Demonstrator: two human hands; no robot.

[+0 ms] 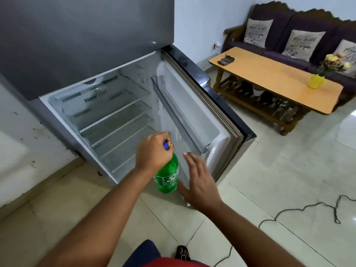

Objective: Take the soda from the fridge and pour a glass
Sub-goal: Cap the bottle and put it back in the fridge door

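A green soda bottle [167, 176] with a blue cap hangs upright in front of the grey fridge [81, 41], held by its neck in my left hand [153, 151]. The fridge's lower door [194, 110] stands open to the right, and the shelves inside look bare. My right hand [200, 182] is flat and open, fingers apart, just right of the bottle and near the inner face of the door, holding nothing. No glass is in view.
A wooden coffee table [273, 79] with a yellow flower pot [316, 80] stands at the right, a dark sofa [285, 26] with cushions behind it. A black cable [300, 211] trails over the tiled floor. My foot [182, 252] shows at the bottom.
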